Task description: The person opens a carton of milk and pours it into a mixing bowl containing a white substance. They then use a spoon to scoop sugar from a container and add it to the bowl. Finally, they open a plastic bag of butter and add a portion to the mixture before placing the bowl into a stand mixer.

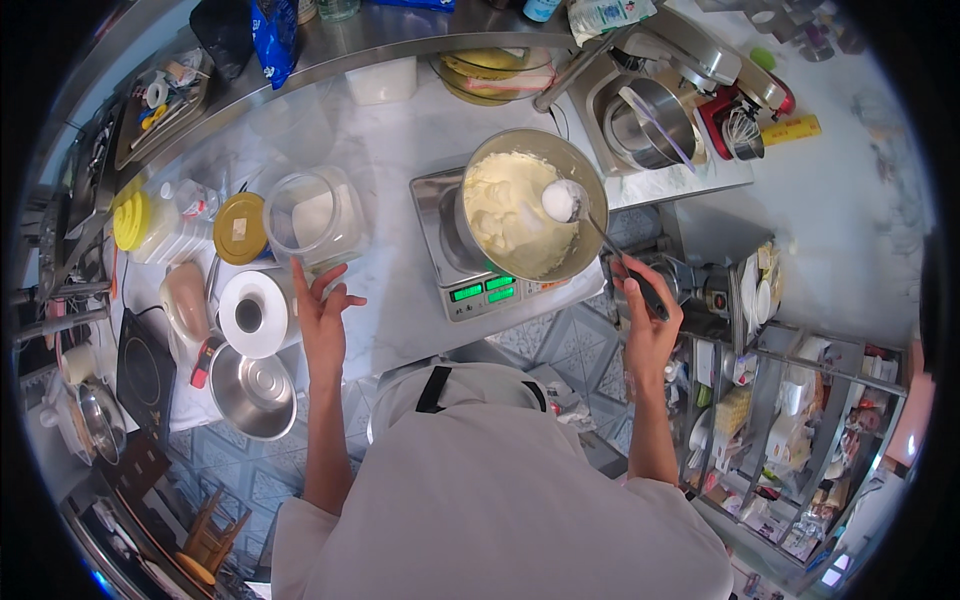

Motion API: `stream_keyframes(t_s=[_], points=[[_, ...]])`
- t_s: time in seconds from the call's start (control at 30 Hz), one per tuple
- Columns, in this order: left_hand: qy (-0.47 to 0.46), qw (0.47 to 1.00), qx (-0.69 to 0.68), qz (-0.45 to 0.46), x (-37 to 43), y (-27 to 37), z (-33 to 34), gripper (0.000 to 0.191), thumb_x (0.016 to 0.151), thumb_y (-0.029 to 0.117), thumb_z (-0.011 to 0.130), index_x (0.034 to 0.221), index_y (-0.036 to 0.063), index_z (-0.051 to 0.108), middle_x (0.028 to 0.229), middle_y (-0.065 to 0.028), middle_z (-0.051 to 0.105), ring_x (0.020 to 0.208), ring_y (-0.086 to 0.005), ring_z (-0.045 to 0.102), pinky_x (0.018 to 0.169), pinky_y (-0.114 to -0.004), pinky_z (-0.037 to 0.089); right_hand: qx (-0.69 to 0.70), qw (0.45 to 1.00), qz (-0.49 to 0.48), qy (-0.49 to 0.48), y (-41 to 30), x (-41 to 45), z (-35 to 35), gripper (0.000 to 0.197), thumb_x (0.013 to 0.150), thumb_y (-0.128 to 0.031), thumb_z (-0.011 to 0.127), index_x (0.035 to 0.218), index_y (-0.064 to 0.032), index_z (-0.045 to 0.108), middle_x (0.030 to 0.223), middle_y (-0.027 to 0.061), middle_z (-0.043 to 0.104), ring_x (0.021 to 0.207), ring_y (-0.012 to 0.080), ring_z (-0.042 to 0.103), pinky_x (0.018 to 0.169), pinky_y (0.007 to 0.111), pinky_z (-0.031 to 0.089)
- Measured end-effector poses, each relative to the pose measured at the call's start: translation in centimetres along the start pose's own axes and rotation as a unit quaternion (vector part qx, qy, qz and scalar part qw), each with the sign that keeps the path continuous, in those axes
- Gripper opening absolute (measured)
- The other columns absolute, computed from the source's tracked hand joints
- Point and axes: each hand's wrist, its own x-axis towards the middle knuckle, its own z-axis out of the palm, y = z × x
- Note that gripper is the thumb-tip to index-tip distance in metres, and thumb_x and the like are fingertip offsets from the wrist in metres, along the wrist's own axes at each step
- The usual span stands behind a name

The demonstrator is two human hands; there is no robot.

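My right hand (646, 300) grips the dark handle of a long spoon (611, 244). White powder (559, 201) is heaped in the spoon's bowl, over a metal mixing bowl (592, 253). Pale yellow creamy mixture (499, 206) fills the bottom of that bowl. Beneath it is a digital kitchen scale (431, 195) with lit green displays. My left hand (324, 319) holds nothing, its fingers spread near a clear plastic tub (349, 244) that has white powder inside. A gold round lid (238, 229) lies left of the tub.
A white paper roll (247, 281), a steel bowl (255, 394) and an induction cooktop (142, 367) occupy the table's left. Behind the table runs a raised steel shelf (375, 34). Stand mixers (697, 60) are at back right; a loaded rack (787, 427) stands to my right.
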Motion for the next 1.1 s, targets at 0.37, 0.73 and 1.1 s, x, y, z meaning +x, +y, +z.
stream_keyframes(t_s=[0.37,0.73,1.1], points=[[0.01,1.0,0.007,-0.004,-0.1,0.3,0.4,0.082,0.1,0.004,0.053,0.166,0.0071,0.004,0.131,-0.0192,0.062,0.082,-0.0184,0.071,0.08,-0.029,0.055,-0.183,0.973,-0.132,-0.049,0.0,0.0,-0.5,0.024,0.094,0.001,0.068,0.117,0.0009,0.07,0.118,0.0191,0.073,0.111,0.0295,0.072,0.099,0.037,0.053],[0.006,1.0,0.025,0.011,-0.3,0.2,0.5,0.08,0.098,0.003,0.049,0.166,0.0041,0.005,0.13,-0.0205,0.063,0.084,-0.0228,0.071,0.083,-0.032,0.056,-0.228,0.952,-0.195,-0.058,-0.7,-0.4,-0.5,0.025,0.092,0.003,0.068,0.117,0.0031,0.07,0.119,0.0217,0.072,0.111,0.0322,0.072,0.097,0.037,0.054],[-0.002,1.0,-0.009,0.009,-0.1,-1.0,-0.6,0.086,0.098,0.001,0.053,0.167,0.0087,0.002,0.13,-0.0183,0.064,0.082,-0.0182,0.071,0.072,-0.026,0.053,0.105,0.992,-0.054,-0.044,-7.4,2.5,3.2,0.029,0.101,-0.009,0.063,0.123,0.0102,0.067,0.113,0.0197,0.072,0.106,0.0275,0.072,0.097,0.038,0.058]])
